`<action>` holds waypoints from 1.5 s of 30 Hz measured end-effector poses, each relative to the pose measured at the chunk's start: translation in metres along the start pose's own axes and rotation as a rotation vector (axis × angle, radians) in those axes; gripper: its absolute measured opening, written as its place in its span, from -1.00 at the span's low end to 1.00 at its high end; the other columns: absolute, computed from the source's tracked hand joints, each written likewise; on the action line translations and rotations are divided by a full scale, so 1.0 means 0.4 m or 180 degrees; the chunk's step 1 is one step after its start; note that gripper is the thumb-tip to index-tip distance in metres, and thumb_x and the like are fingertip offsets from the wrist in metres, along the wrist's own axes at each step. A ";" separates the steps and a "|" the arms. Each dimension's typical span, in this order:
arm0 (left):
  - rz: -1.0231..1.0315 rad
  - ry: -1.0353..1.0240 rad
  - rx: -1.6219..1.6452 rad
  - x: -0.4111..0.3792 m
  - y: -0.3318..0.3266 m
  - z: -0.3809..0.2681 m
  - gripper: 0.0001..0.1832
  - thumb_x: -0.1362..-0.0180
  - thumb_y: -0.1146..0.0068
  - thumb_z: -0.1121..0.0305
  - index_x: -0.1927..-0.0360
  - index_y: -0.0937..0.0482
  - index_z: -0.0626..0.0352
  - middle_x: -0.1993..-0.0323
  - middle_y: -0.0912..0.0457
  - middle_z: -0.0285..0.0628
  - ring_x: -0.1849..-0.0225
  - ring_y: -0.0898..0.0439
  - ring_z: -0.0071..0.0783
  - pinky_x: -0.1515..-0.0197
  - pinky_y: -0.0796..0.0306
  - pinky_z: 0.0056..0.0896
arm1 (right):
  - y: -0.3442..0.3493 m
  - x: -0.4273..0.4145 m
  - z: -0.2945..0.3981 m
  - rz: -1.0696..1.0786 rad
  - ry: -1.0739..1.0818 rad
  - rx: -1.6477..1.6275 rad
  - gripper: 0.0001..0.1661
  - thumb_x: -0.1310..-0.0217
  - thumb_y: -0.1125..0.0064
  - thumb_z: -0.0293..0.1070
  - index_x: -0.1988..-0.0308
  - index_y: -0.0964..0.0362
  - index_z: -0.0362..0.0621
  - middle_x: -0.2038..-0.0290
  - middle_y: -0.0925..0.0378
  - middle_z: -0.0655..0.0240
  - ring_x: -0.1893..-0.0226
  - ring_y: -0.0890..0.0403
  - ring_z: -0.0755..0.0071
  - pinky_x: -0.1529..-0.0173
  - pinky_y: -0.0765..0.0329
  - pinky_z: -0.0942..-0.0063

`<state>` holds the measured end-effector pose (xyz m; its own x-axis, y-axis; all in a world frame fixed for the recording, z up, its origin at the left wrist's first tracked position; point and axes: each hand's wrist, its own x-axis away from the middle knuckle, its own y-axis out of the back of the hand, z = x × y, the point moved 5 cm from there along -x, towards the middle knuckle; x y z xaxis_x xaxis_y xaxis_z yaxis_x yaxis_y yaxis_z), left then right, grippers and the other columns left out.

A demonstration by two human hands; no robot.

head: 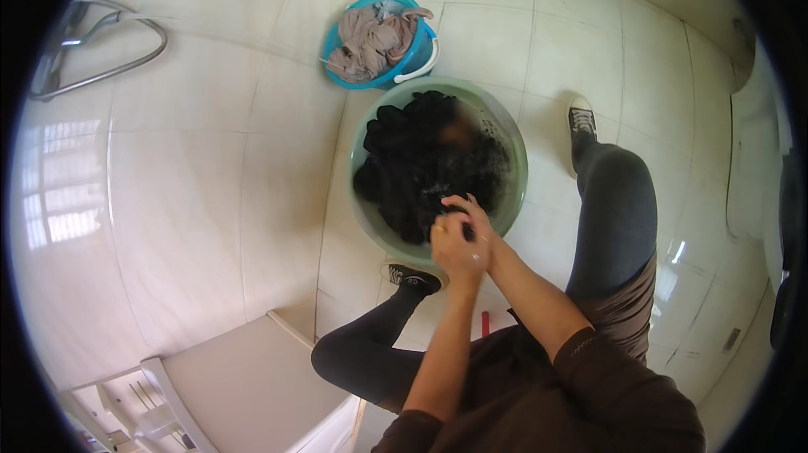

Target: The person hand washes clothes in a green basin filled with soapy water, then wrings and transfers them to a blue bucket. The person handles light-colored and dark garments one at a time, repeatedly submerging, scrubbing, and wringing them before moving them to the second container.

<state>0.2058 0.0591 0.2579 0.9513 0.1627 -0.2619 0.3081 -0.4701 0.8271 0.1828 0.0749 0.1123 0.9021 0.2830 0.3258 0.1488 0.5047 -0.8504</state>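
A pale green plastic basin (363,226) stands on the floor before me, full of wet black clothes (410,163) in water with foam along its right side. Over the basin's near edge, my left hand (453,241) and my right hand (478,219) are pressed together. A bunch of the black cloth shows between them, gripped by both. A ring sits on a finger of the left hand. Parts of the fingers are hidden behind each other.
Behind the basin stands a blue bucket (423,55) holding greyish-pink clothes (372,40). A metal wall rack (120,74) juts out at upper left. A white cabinet (252,377) is at lower left. My shoes flank the basin on the tiled floor (568,30).
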 end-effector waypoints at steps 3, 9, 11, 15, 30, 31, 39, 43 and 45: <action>-0.0044 0.0578 0.0071 -0.074 -0.052 0.161 -0.77 0.04 -0.02 0.29 0.47 -0.50 0.28 0.56 -0.50 -0.04 0.48 -0.48 -0.10 0.34 -0.36 -0.30 | -0.082 0.032 0.044 -0.1470 -0.0285 -0.0865 -0.76 -0.01 -0.04 -0.54 0.22 -0.32 -0.13 0.40 -0.45 0.34 0.39 -0.47 0.48 0.32 -0.44 0.57; 0.2375 0.3952 0.3598 -0.030 -0.124 0.608 -0.62 -0.06 0.03 0.18 0.08 -0.45 0.18 0.23 -0.54 -0.11 0.25 -0.53 -0.25 0.18 -0.41 -0.27 | -0.329 0.108 0.086 0.0032 0.0665 0.3676 -0.53 0.22 -0.20 -0.22 0.18 -0.30 0.04 0.30 -0.41 0.06 0.28 -0.47 -0.04 0.19 -0.41 0.22; 0.2850 0.3877 0.3694 -0.068 -0.136 0.512 -0.60 -0.05 0.03 0.25 0.02 -0.39 0.16 0.21 -0.52 -0.11 0.24 -0.52 -0.27 0.17 -0.42 -0.29 | -0.341 0.122 0.105 0.0372 0.1040 0.4439 -0.53 0.20 -0.21 -0.23 0.17 -0.29 0.09 0.32 -0.37 0.07 0.30 -0.46 -0.06 0.21 -0.42 0.23; 0.2844 0.3252 0.3408 -0.165 -0.124 0.418 -0.49 -0.03 0.02 0.38 -0.12 -0.27 0.12 0.16 -0.48 -0.09 0.23 -0.51 -0.31 0.16 -0.44 -0.33 | -0.276 0.127 0.038 0.0364 0.0933 0.3702 -0.50 0.08 -0.18 -0.08 0.16 -0.26 -0.07 0.33 -0.40 -0.01 0.30 -0.46 -0.06 0.18 -0.42 0.25; 0.1468 -0.0029 0.0624 -0.014 0.057 -0.036 -0.62 0.10 -0.26 0.26 0.25 -0.52 0.32 0.38 -0.58 0.04 0.32 -0.58 -0.13 0.22 -0.41 -0.35 | 0.010 -0.038 0.025 0.0164 -0.0277 -0.1582 -0.56 -0.17 0.02 -0.11 -0.01 -0.27 -0.04 0.16 -0.40 0.31 0.19 -0.46 0.22 0.22 -0.53 0.22; 0.1343 0.0288 0.0511 -0.037 0.027 0.004 -0.65 0.09 -0.24 0.24 0.31 -0.55 0.33 0.44 -0.59 0.03 0.36 -0.59 -0.11 0.24 -0.41 -0.34 | 0.021 -0.030 0.002 -0.0188 -0.0137 -0.1302 -0.59 -0.18 0.05 -0.13 0.03 -0.29 -0.11 0.20 -0.42 0.31 0.22 -0.47 0.28 0.24 -0.52 0.31; 0.2341 0.1534 0.1010 -0.164 -0.169 0.555 -0.51 -0.07 -0.01 0.02 0.25 -0.55 0.33 0.35 -0.61 -0.06 0.29 -0.57 -0.30 0.19 -0.38 -0.35 | -0.179 0.027 0.072 -0.1730 -0.0041 0.0156 -0.71 -0.07 -0.02 -0.32 0.22 -0.41 -0.29 0.41 -0.48 0.29 0.44 -0.44 0.43 0.25 -0.39 0.52; 0.2632 0.2523 0.2390 -0.183 -0.199 0.507 -0.55 -0.15 0.04 0.07 0.10 -0.51 0.27 0.17 -0.55 -0.22 0.17 -0.48 -0.50 0.07 -0.34 -0.50 | -0.030 -0.034 0.222 -0.2226 0.1129 0.1994 -0.73 0.00 -0.11 -0.31 0.28 -0.45 -0.25 0.49 -0.52 0.19 0.43 -0.50 0.19 0.25 -0.41 0.39; 0.2628 0.1995 0.1622 -0.173 -0.213 0.527 -0.34 0.00 -0.08 -0.09 -0.04 -0.40 0.22 0.12 -0.53 -0.08 0.11 -0.50 -0.31 0.01 -0.31 -0.42 | 0.048 -0.034 0.227 -0.2332 0.0946 0.3756 -0.69 0.07 -0.16 -0.34 0.24 -0.44 -0.19 0.36 -0.50 0.08 0.30 -0.48 0.01 0.14 -0.40 0.31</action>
<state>0.1160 -0.0948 0.1007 0.7365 -0.0224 0.6761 -0.3006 -0.9062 0.2974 0.1368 0.1548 0.1292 0.8419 -0.4403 0.3119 0.3257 0.8756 0.3567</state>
